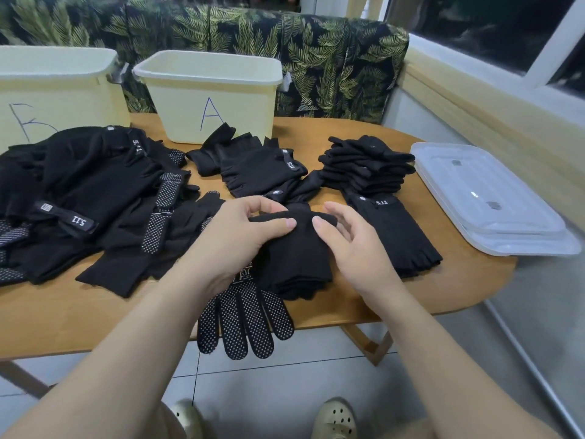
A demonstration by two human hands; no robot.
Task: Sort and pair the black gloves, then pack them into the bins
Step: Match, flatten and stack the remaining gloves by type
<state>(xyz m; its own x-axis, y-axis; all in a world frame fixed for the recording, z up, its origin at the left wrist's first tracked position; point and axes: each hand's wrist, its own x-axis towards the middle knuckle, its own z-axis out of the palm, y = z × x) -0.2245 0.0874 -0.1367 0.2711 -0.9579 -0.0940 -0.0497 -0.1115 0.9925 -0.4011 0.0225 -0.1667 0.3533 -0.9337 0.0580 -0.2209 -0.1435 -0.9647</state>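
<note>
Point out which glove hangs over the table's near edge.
The dotted-palm glove below the left hand: its fingers overhang the table; the other gloves lie fully on it.

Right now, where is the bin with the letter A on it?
In the head view, the bin marked A stands at the back of the wooden table, right of the bin marked B, just behind a small stack of black gloves.
</note>
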